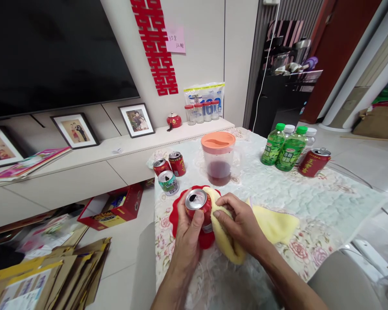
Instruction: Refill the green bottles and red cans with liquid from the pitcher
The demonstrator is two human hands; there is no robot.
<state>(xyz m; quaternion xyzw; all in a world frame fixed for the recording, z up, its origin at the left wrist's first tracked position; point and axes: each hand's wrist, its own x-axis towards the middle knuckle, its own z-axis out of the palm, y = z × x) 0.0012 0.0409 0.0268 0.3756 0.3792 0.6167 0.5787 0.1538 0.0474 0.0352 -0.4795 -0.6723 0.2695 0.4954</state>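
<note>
My left hand point(189, 232) is wrapped round an opened red drink can point(198, 204), held upright with its silver top facing me. Pinched in my right hand point(241, 219) is a yellow cloth point(228, 243), pressed against the can's right side. Beneath the can lies a red scalloped mat point(177, 211), partly covered by my hands. To the left stand two red cans point(176, 163) and a green-and-white can point(168, 183), opened on top. Behind the mat is a clear pitcher point(218, 161) with an orange lid and dark liquid inside.
Green-capped bottles point(291, 148), white-capped bottles and a tilted red can point(314, 162) are at the table's right. A flowered cloth covers the table point(330, 206). Behind it, a white cabinet point(132, 150) bears framed photos and red-lidded jars point(202, 113). Flattened cardboard point(54, 275) lies at the lower left.
</note>
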